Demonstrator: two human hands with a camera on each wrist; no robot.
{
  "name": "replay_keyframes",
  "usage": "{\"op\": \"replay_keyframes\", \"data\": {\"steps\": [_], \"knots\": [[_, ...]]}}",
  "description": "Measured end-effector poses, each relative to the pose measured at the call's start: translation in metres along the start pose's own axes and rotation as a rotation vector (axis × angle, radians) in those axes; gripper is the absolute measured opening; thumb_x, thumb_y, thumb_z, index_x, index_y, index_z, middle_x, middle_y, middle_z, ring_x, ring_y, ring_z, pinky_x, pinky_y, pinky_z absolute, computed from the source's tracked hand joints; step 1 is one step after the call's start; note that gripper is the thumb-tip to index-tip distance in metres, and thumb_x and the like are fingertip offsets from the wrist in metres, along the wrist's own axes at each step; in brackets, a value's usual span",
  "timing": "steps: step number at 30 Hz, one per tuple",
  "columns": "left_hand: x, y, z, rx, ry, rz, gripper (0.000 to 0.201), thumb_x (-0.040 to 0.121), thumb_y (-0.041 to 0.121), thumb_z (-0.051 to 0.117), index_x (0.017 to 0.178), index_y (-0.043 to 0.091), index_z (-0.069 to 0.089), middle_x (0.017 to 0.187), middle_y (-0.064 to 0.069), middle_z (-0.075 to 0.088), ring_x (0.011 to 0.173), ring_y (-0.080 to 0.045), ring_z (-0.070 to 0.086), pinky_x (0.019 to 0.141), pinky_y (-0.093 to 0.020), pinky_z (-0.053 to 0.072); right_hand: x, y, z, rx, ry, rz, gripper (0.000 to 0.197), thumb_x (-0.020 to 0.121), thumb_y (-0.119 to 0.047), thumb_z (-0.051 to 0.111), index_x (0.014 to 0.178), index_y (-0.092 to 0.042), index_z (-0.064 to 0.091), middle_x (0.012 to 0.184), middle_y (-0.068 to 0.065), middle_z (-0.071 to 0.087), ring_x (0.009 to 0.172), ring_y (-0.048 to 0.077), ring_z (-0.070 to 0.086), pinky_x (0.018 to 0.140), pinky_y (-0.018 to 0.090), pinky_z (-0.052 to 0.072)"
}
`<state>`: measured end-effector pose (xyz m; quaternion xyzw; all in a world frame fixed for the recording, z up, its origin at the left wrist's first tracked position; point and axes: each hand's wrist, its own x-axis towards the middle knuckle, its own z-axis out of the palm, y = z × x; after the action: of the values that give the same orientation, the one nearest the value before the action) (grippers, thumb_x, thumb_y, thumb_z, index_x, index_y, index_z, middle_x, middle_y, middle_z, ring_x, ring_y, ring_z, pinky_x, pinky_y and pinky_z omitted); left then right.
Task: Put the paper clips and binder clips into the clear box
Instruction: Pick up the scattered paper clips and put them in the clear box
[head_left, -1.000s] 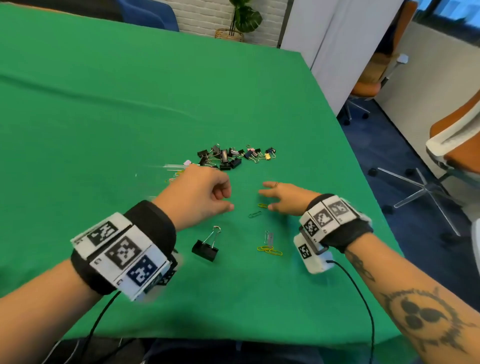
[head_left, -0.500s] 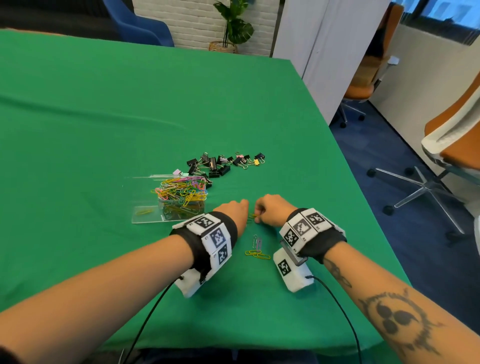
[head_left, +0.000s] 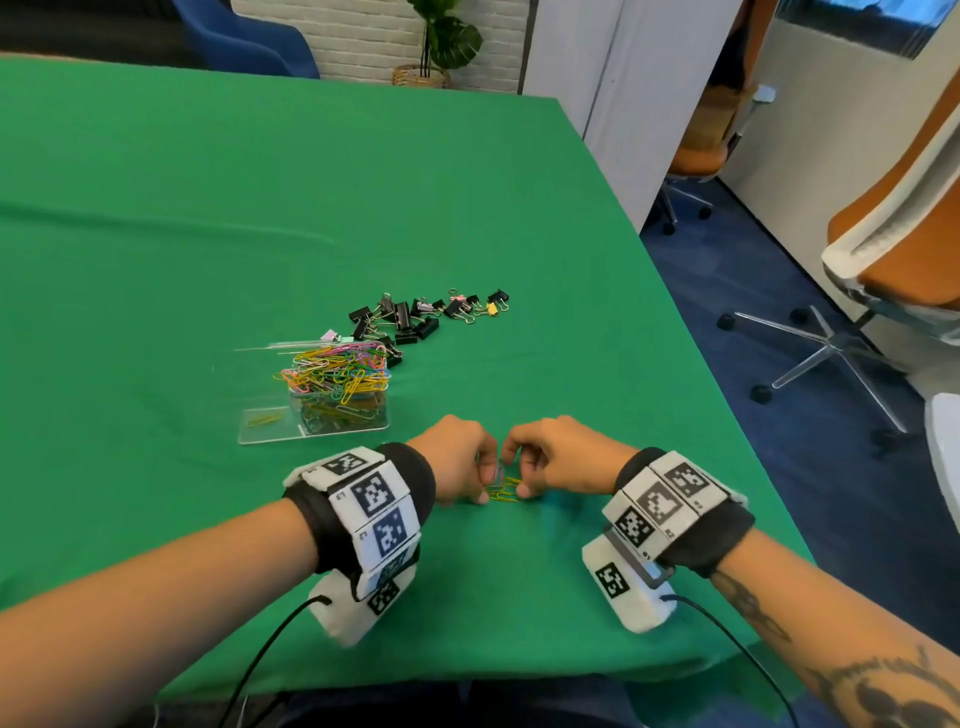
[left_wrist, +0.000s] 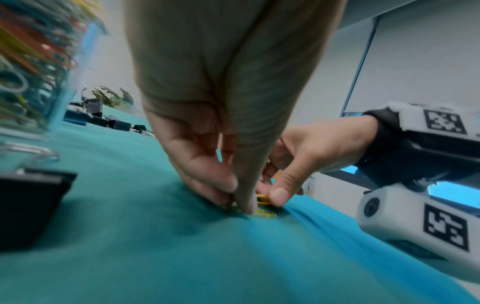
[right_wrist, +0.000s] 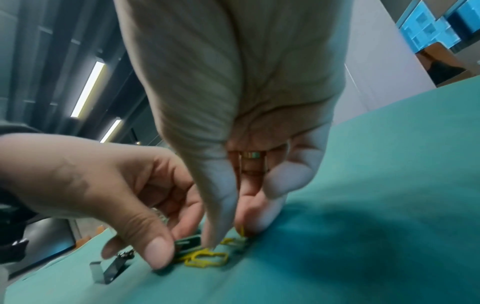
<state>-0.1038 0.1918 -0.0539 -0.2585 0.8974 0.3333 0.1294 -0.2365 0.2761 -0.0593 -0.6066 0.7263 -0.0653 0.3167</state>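
The clear box (head_left: 340, 408) stands left of centre, heaped with coloured paper clips (head_left: 335, 371). Both hands meet on the cloth in front of it. My left hand (head_left: 480, 493) pinches a green paper clip (right_wrist: 187, 244) with curled thumb and fingers. My right hand (head_left: 519, 486) pinches a yellow paper clip (left_wrist: 263, 200); more yellow clips (right_wrist: 206, 259) lie on the cloth under the fingertips. A heap of black binder clips (head_left: 423, 314) lies behind the box. One black binder clip (left_wrist: 31, 205) sits beside my left wrist, hidden in the head view.
The box's clear lid (head_left: 265, 423) lies flat at its left with a yellow clip on it. The green table's right edge (head_left: 691, 332) drops to blue floor with an orange office chair (head_left: 904, 244). The near edge (head_left: 467, 680) is close to my wrists.
My left hand came from over the box to beside the right hand. Both hands then drew nearer to me, from the green clip to the yellow clips, and pinched them.
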Motion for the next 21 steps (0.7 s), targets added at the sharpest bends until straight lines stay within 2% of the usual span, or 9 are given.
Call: {"op": "replay_keyframes", "data": {"steps": [1, 3, 5, 8, 11, 13, 17, 19, 21], "knots": [[0.000, 0.002, 0.002, -0.004, 0.016, -0.002, 0.021, 0.074, 0.005, 0.071, 0.080, 0.015, 0.054, 0.061, 0.005, 0.048, 0.064, -0.022, 0.054, 0.041, -0.015, 0.044, 0.000, -0.002, 0.002, -0.003, 0.004, -0.014, 0.029, 0.072, -0.010, 0.074, 0.095, -0.014, 0.057, 0.062, -0.010, 0.055, 0.050, -0.008, 0.052, 0.058, 0.009, 0.038], [0.001, 0.003, 0.004, 0.006, 0.061, -0.014, 0.029, 0.071, 0.006, 0.074, 0.082, 0.015, 0.049, 0.061, 0.007, 0.047, 0.070, -0.020, 0.054, 0.061, -0.026, 0.051, 0.000, -0.007, 0.005, -0.042, 0.012, -0.029, 0.034, 0.071, -0.015, 0.076, 0.094, -0.016, 0.051, 0.067, -0.007, 0.056, 0.061, 0.008, 0.053, 0.066, 0.026, 0.044], [0.001, 0.001, 0.005, 0.012, 0.109, -0.041, 0.035, 0.066, 0.009, 0.078, 0.076, 0.017, 0.045, 0.061, 0.008, 0.048, 0.073, -0.018, 0.053, 0.074, -0.031, 0.049, 0.002, -0.010, 0.005, -0.123, 0.001, -0.036, 0.044, 0.071, -0.021, 0.076, 0.107, -0.013, 0.051, 0.065, -0.010, 0.051, 0.069, 0.016, 0.052, 0.067, 0.031, 0.044], [-0.001, -0.005, 0.005, 0.001, 0.150, -0.099, 0.038, 0.063, 0.017, 0.082, 0.069, 0.019, 0.045, 0.068, 0.002, 0.054, 0.074, -0.020, 0.053, 0.073, -0.029, 0.046, 0.010, -0.013, 0.001, -0.200, -0.020, -0.068, 0.053, 0.073, -0.024, 0.074, 0.120, -0.017, 0.050, 0.065, -0.013, 0.041, 0.073, 0.017, 0.048, 0.069, 0.031, 0.041], [-0.003, -0.008, 0.006, -0.007, 0.156, -0.089, 0.027, 0.065, 0.021, 0.080, 0.078, 0.016, 0.056, 0.076, -0.003, 0.057, 0.073, -0.020, 0.053, 0.075, -0.029, 0.048, 0.015, -0.012, -0.002, -0.233, -0.002, -0.090, 0.045, 0.076, -0.026, 0.072, 0.113, -0.011, 0.052, 0.074, -0.008, 0.039, 0.081, 0.016, 0.041, 0.074, 0.032, 0.038], [-0.001, -0.009, 0.007, -0.017, 0.154, -0.063, 0.021, 0.069, 0.018, 0.078, 0.082, 0.011, 0.064, 0.075, -0.002, 0.058, 0.074, -0.018, 0.054, 0.078, -0.030, 0.049, 0.015, -0.011, 0.000, -0.233, -0.014, -0.086, 0.040, 0.078, -0.025, 0.070, 0.110, -0.008, 0.052, 0.089, -0.002, 0.039, 0.084, 0.015, 0.040, 0.079, 0.033, 0.039], [0.002, -0.007, 0.009, 0.003, 0.140, -0.061, 0.018, 0.073, 0.018, 0.073, 0.087, 0.008, 0.065, 0.079, -0.004, 0.058, 0.079, -0.021, 0.057, 0.079, -0.029, 0.050, 0.011, -0.010, 0.005, -0.233, -0.031, -0.032, 0.025, 0.083, -0.023, 0.063, 0.101, -0.008, 0.056, 0.097, 0.000, 0.035, 0.085, 0.018, 0.043, 0.082, 0.033, 0.041], [0.002, -0.006, 0.009, 0.010, 0.125, -0.068, 0.016, 0.075, 0.017, 0.072, 0.086, 0.010, 0.064, 0.081, -0.004, 0.058, 0.079, -0.022, 0.056, 0.079, -0.030, 0.049, 0.009, -0.012, 0.007, -0.252, -0.036, -0.016, 0.022, 0.085, -0.021, 0.060, 0.101, -0.007, 0.056, 0.097, 0.004, 0.038, 0.087, 0.023, 0.048, 0.083, 0.034, 0.041], [0.002, -0.005, 0.009, 0.011, 0.128, -0.064, 0.014, 0.075, 0.015, 0.072, 0.075, 0.017, 0.058, 0.080, -0.003, 0.057, 0.078, -0.019, 0.054, 0.080, -0.030, 0.048, 0.008, -0.014, 0.008, -0.278, -0.034, -0.013, 0.020, 0.086, -0.020, 0.059, 0.101, -0.007, 0.056, 0.102, 0.011, 0.048, 0.097, 0.027, 0.053, 0.082, 0.034, 0.041]]}}
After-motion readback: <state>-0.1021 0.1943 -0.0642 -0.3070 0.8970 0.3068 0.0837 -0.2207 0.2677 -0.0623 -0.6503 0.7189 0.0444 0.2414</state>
